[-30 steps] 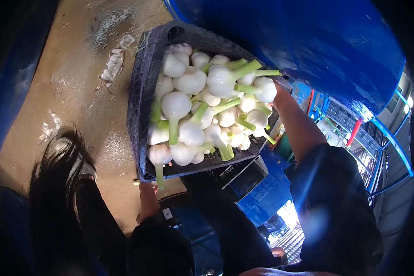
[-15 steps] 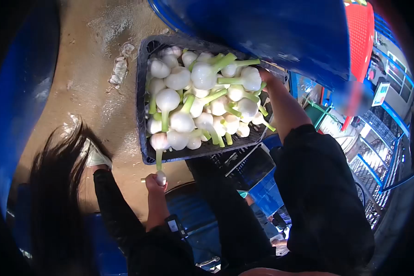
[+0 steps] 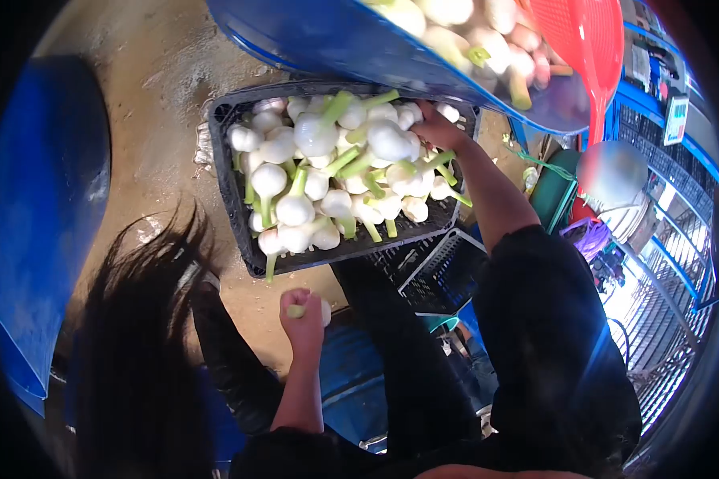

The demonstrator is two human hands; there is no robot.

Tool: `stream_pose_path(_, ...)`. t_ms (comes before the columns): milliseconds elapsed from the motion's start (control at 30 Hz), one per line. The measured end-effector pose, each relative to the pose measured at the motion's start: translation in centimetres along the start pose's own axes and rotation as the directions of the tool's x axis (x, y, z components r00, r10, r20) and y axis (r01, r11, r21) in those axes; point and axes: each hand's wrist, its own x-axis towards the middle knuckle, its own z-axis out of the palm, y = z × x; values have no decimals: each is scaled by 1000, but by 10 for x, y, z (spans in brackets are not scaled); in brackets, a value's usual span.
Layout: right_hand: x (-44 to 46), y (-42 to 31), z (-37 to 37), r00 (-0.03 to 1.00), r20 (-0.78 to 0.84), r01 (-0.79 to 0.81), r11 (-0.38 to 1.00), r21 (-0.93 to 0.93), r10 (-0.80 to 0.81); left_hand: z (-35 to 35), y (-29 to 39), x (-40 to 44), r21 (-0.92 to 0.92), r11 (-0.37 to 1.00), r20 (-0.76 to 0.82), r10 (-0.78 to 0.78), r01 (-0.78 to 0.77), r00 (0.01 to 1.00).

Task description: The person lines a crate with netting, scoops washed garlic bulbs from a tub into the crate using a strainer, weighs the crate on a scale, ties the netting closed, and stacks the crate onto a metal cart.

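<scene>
A dark plastic crate (image 3: 225,191) is heaped with white garlic bulbs (image 3: 315,136), many with green stems. Below its near edge, my left hand (image 3: 302,315) is closed around a garlic bulb (image 3: 326,313); the cut green stem end pokes out at the hand's front. My right hand (image 3: 441,132) reaches into the crate's far right corner, its fingers bent around a bulb among the others. Part of that grip is hidden by the hand and the heap.
A blue tub (image 3: 319,40) with more garlic leans over the crate's far side, and a red plastic basket (image 3: 587,48) is in it. Another blue container (image 3: 48,215) is at left. An empty black crate (image 3: 443,271) lies below right. Long hair hangs lower left.
My view has shifted, so garlic inside the blue tub now shows. The left hand has moved right, keeping its bulb. The right hand reaches further in over the bulbs.
</scene>
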Motion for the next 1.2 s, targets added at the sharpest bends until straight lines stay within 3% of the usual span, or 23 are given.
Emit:
stream_pose_path(33, 6, -2, -3, 986, 45, -160, 987, 5, 160, 10, 19, 4, 143, 970, 20, 196, -197, 980)
stream_pose_path(67, 3, -8, -1, 986, 42, -164, 986, 17, 163, 21, 46, 10, 275, 881, 69, 381, -385, 922)
stream_pose_path(133, -2, -18, 4, 990, -52, 132, 991, -15, -132, 44, 87, 20, 457, 683, 153, 570, -570, 807)
stream_pose_path(167, 0, -6, 11, 961, -175, 216, 976, -17, -216, 56, 98, 24, 463, 679, 161, 568, -570, 807)
stream_pose_path(267, -18, 7, 11, 910, -290, 295, 954, -48, -296, 80, 110, 36, 671, 539, 318, 410, -509, 855)
stream_pose_path(300, -28, 14, 12, 946, -309, 157, 972, 175, -97, 87, 98, 40, 669, 520, 325, 438, -531, 839)
stream_pose_path(333, -47, 8, 12, 944, -321, 187, 928, 323, -79, 94, 87, 44, 665, 501, 334, 463, -554, 821)
stream_pose_path(400, -95, -10, 8, 881, -465, 289, 875, 388, -84, 108, 87, 46, 668, 501, 271, 524, -550, 807)
stream_pose_path(467, -139, -10, -2, 888, -455, 361, 723, 589, -72, 113, 106, 45, 592, 713, 179, 339, -376, 924)
stream_pose_path(500, -156, 3, -5, 905, -424, 352, 614, 707, -31, 115, 116, 46, 452, 810, 220, 305, -374, 927)
stream_pose_path(533, -170, 13, -4, 899, -437, 391, 492, 778, -22, 113, 121, 51, 306, 935, 361, 63, -182, 930)
stream_pose_path(600, -195, 39, 1, 923, -382, 384, 134, 914, -44, 119, 128, 57, 108, 992, 600, -118, 66, 792)
stream_pose_path(667, -210, 54, 16, 950, -305, 312, -161, 936, 67, 134, 135, 51, 113, 988, 652, -153, 104, 743)
stream_pose_path(733, -224, 54, 32, 945, -283, 309, -162, 937, 166, 149, 135, 47, 128, 981, 699, -193, 145, 689)
stream_pose_path(800, -232, 69, 54, 945, -256, 297, -210, 931, 204, 165, 119, 50, 8, 945, 754, -221, 328, 618)
stream_pose_path(867, -240, 91, 79, 954, -151, 229, -300, 926, 260, 179, 90, 50, 78, 954, 716, -255, 289, 649)
stream_pose_path(900, -245, 97, 89, 961, -119, 195, -311, 930, 249, 184, 78, 45, 300, 923, 575, 25, -240, 817)
stream_pose_path(933, -249, 93, 95, 947, -86, 192, -333, 923, 310, 191, 86, 33, 539, 567, 504, 375, -623, 778)
stream_pose_path(967, -252, 104, 102, 957, -87, 170, -291, 942, 276, 192, 95, 19, 727, 526, 408, 186, -442, 894)
stream_pose_path(1000, -253, 113, 108, 966, -87, 148, -249, 957, 242, 189, 86, 17, 732, 515, 414, 181, -445, 892)
stream_pose_path(1067, -248, 126, 110, 957, -117, 178, -220, 959, 264, 184, 74, 19, 821, 287, 362, 405, -493, 839)
stream_pose_path(1133, -237, 132, 109, 946, -145, 207, -196, 959, 289, 185, 75, 19, 849, 240, 380, 344, -471, 859)
stream_pose_path(1200, -213, 130, 96, 806, -258, 292, 22, 956, 533, 187, 78, 20, 883, -5, 452, 281, -470, 847)
